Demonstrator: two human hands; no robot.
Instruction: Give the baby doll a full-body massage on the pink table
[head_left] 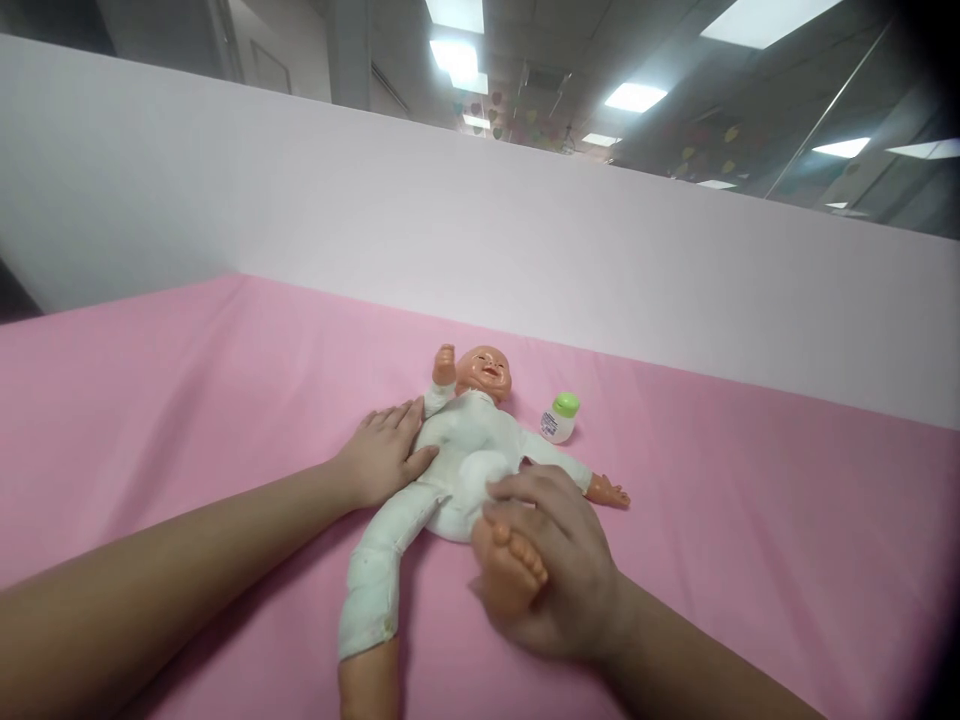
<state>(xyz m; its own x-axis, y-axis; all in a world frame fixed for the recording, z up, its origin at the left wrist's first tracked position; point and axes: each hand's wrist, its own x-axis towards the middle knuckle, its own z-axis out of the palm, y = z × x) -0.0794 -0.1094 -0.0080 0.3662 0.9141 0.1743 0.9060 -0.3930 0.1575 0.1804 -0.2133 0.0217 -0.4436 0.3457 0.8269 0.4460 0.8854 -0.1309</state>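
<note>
A baby doll point(465, 430) with a white cloth body and plastic head, hands and feet lies on its back, head toward the wall. My left hand point(386, 455) rests against the doll's side, fingers stretched out and thumb over its belly edge. Wrapped round the doll's lower leg near the foot point(514, 570) is my right hand point(566, 560); that leg is bent up, its sole facing me. The doll's other leg point(375, 570) stretches toward me and runs out of the bottom of the view.
A small clear bottle with a green cap point(559, 417) stands beside the doll's shoulder. Pink sheeting point(712, 520) covers the surface. A white wall point(450, 220) borders the far side, with glass and ceiling lights above it.
</note>
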